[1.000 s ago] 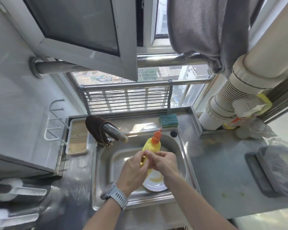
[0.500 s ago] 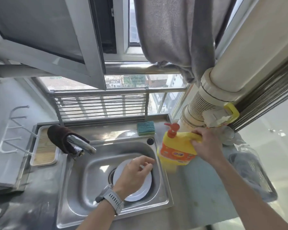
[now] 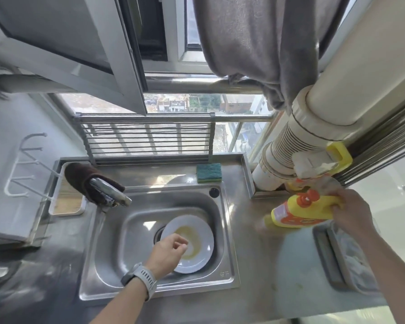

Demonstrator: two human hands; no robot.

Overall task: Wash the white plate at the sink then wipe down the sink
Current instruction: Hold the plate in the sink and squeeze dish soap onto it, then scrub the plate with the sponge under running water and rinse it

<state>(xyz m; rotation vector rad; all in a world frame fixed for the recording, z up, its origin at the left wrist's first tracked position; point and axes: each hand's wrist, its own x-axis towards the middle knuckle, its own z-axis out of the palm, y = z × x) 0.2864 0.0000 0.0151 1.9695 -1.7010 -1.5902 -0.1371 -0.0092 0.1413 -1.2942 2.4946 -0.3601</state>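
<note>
The white plate (image 3: 197,239) lies tilted in the steel sink (image 3: 227,232), over the drain, with a ring of yellow soap on it. My left hand (image 3: 166,253) hovers over the plate's near left edge, fingers loosely curled, holding nothing I can see. My right hand (image 3: 351,213) grips the handle of the yellow soap bottle (image 3: 299,213) with an orange pump, over the counter to the right of the sink. A green sponge (image 3: 208,172) rests on the ledge behind the sink.
The faucet (image 3: 110,195) with a brown cloth (image 3: 84,178) draped on it juts over the sink's left side. A wooden tray (image 3: 66,202) sits far left. A wide white pipe (image 3: 297,146) and a grey basket (image 3: 346,251) flank the right counter. A grey towel (image 3: 262,38) hangs overhead.
The soap bottle has gone from above the plate to the right counter in my right hand. My left hand let go of the bottle and dropped toward the plate.
</note>
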